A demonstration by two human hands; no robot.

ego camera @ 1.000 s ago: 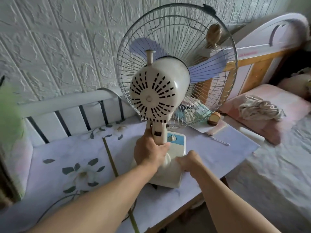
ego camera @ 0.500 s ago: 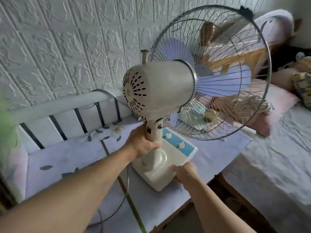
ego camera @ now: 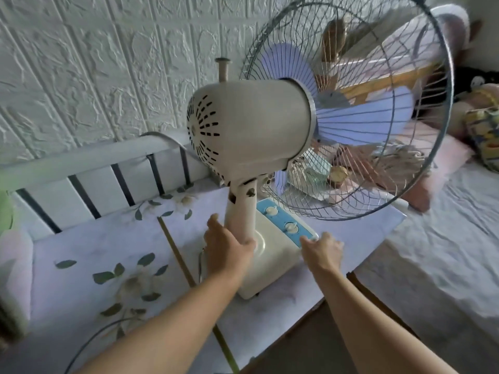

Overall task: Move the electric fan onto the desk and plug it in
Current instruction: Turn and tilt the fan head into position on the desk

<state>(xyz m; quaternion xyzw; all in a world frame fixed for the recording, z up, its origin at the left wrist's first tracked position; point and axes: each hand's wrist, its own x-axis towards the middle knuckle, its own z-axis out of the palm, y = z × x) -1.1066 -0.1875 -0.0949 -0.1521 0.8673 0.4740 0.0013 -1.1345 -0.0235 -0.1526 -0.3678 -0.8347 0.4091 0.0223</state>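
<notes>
The cream electric fan (ego camera: 251, 130) stands on the desk (ego camera: 81, 244), which is covered by a pale cloth with a flower print. Its wire cage and lilac blades (ego camera: 361, 122) face right, toward the bed. The square base has a blue control panel (ego camera: 286, 222) with two knobs. My left hand (ego camera: 229, 249) curls round the bottom of the fan's neck, thumb raised a little off it. My right hand (ego camera: 321, 249) grips the base's front right corner beside the panel. A dark cord (ego camera: 81, 346) loops over the desk at the lower left; its plug is out of sight.
A white slatted rail (ego camera: 94, 163) runs along the desk's back under the textured wall. The bed (ego camera: 432, 265) with a pink pillow (ego camera: 437, 168) lies directly right. Small items (ego camera: 337, 172) sit behind the cage. The desk's front edge (ego camera: 310, 314) is close to the base.
The fan has been turned clockwise, so its cage now faces the bed instead of the wall. Its base has shifted slightly right. My right hand moved from the base's rear to its front right corner.
</notes>
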